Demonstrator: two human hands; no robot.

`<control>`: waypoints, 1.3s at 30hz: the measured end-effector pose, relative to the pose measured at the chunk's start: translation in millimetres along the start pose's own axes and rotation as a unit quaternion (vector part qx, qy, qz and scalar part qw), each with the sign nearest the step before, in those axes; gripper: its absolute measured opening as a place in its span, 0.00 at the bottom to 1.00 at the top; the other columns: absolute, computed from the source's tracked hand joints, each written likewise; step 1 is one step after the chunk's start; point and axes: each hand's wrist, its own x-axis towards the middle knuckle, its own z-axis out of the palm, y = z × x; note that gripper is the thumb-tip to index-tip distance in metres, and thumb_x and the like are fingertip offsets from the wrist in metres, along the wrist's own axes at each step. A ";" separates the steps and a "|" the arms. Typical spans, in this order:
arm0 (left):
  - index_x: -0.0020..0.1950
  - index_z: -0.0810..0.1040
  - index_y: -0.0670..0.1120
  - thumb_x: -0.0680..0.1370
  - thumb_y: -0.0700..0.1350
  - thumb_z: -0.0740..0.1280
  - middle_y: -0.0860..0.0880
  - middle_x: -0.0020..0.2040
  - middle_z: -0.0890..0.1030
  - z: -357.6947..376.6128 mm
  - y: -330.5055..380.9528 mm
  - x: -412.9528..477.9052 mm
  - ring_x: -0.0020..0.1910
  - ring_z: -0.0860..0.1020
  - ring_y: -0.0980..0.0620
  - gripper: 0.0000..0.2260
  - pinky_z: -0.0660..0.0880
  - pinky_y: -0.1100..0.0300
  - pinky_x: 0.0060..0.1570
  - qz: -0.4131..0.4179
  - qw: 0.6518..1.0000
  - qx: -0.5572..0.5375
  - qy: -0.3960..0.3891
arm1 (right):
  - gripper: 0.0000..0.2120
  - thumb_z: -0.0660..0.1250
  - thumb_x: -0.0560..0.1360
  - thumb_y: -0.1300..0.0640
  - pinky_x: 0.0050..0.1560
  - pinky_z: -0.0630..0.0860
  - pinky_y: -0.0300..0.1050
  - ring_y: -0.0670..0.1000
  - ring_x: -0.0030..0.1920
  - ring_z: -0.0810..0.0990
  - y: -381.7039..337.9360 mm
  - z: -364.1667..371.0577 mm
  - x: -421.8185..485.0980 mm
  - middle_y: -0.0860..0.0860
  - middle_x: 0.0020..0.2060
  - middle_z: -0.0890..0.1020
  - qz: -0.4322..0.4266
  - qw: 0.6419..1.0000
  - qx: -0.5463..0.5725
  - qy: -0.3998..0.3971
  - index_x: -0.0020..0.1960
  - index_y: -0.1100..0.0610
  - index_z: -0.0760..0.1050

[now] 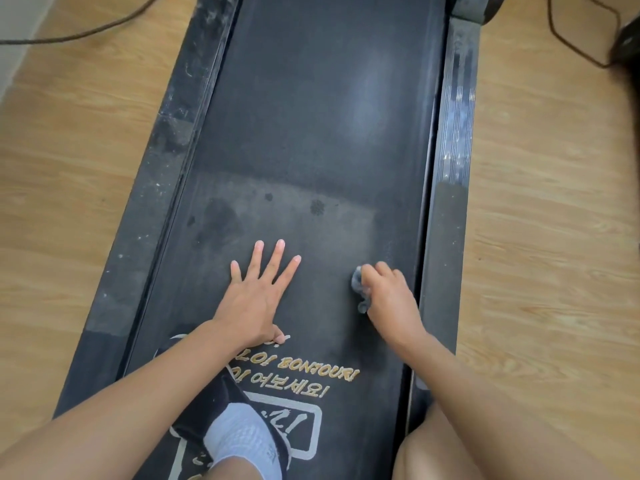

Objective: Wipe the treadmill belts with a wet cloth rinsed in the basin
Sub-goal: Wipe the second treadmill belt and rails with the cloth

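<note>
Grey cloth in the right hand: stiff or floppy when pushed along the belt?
Probably floppy: the cloth is bunched in the right hand, a lobe spilling out. Likely light; curled fingers alone hold it. May drag, not slide, on the matte belt.

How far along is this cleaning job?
Roughly midway, I'd guess. The far stretch of the belt looks dark and even, as if wiped. The right hand grips the cloth near the right edge; the left hand presses flat. The grey, drip-spotted band just beyond them looks unwiped.
</note>
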 end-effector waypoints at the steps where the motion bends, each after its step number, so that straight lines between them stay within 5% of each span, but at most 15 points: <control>1: 0.81 0.24 0.53 0.68 0.72 0.75 0.44 0.80 0.22 1.0 -0.5 0.4 0.82 0.30 0.33 0.67 0.55 0.30 0.79 -0.001 1.000 0.002 0.004 | 0.25 0.73 0.63 0.67 0.39 0.74 0.57 0.57 0.41 0.67 4.0 -8.1 26.5 0.48 0.45 0.70 0.024 0.999 0.010 0.023 0.46 0.45 0.63; 4: 0.81 0.24 0.53 0.68 0.72 0.75 0.44 0.80 0.22 -0.1 -0.1 0.9 0.82 0.30 0.32 0.67 0.55 0.30 0.78 0.000 1.000 0.006 -0.003 | 0.23 0.77 0.63 0.67 0.42 0.76 0.57 0.59 0.42 0.70 11.6 -35.6 110.1 0.51 0.45 0.72 0.066 0.996 0.021 0.061 0.44 0.49 0.67; 9: 0.81 0.24 0.53 0.68 0.71 0.76 0.45 0.80 0.21 1.8 -0.8 1.6 0.81 0.29 0.33 0.67 0.52 0.29 0.79 -0.002 1.000 -0.006 -0.004 | 0.15 0.70 0.69 0.69 0.43 0.78 0.58 0.64 0.42 0.76 19.1 -54.6 161.5 0.56 0.45 0.74 0.070 0.996 -0.001 0.062 0.45 0.53 0.67; 13: 0.82 0.25 0.52 0.68 0.71 0.76 0.44 0.80 0.21 2.7 0.1 2.6 0.81 0.29 0.32 0.67 0.53 0.28 0.78 -0.004 1.000 -0.001 -0.007 | 0.21 0.74 0.62 0.65 0.38 0.76 0.54 0.60 0.37 0.74 6.3 -18.9 81.5 0.51 0.43 0.73 0.020 0.999 0.019 0.026 0.42 0.46 0.67; 19: 0.81 0.24 0.51 0.69 0.71 0.75 0.43 0.79 0.21 1.2 3.0 1.9 0.80 0.29 0.31 0.67 0.53 0.28 0.78 -0.006 1.000 0.001 -0.008 | 0.23 0.70 0.64 0.66 0.32 0.69 0.48 0.51 0.46 0.67 -27.8 34.1 -64.7 0.43 0.47 0.66 -0.081 0.993 -0.027 -0.086 0.48 0.46 0.63; 25: 0.82 0.26 0.51 0.68 0.71 0.76 0.42 0.80 0.23 -4.6 3.4 1.9 0.81 0.30 0.31 0.67 0.53 0.27 0.77 -0.006 1.000 0.006 -0.013 | 0.26 0.74 0.63 0.67 0.32 0.70 0.54 0.54 0.41 0.63 -3.1 2.7 39.2 0.50 0.45 0.71 -0.046 0.998 -0.005 0.029 0.47 0.47 0.63; 32: 0.83 0.26 0.51 0.68 0.71 0.76 0.42 0.81 0.24 1.0 0.8 2.6 0.81 0.31 0.31 0.67 0.54 0.27 0.77 -0.006 1.000 0.011 -0.005 | 0.19 0.76 0.66 0.67 0.38 0.69 0.51 0.61 0.43 0.72 -1.3 -48.2 178.5 0.52 0.45 0.72 0.043 0.997 -0.015 0.063 0.49 0.55 0.71; 35: 0.82 0.26 0.51 0.68 0.71 0.76 0.42 0.81 0.23 2.4 1.2 2.2 0.81 0.31 0.31 0.67 0.53 0.27 0.77 -0.008 1.000 0.008 -0.007 | 0.18 0.75 0.65 0.66 0.38 0.76 0.55 0.60 0.41 0.73 -13.8 -24.7 122.0 0.52 0.45 0.73 -0.014 0.999 -0.031 0.034 0.47 0.51 0.72; 39: 0.82 0.26 0.50 0.69 0.70 0.76 0.42 0.80 0.23 2.5 1.5 2.6 0.81 0.30 0.31 0.67 0.53 0.27 0.77 -0.009 1.000 -0.002 0.000 | 0.21 0.69 0.67 0.66 0.37 0.76 0.52 0.52 0.44 0.66 -32.1 25.0 -18.9 0.44 0.49 0.71 -0.162 0.977 -0.071 -0.122 0.47 0.45 0.64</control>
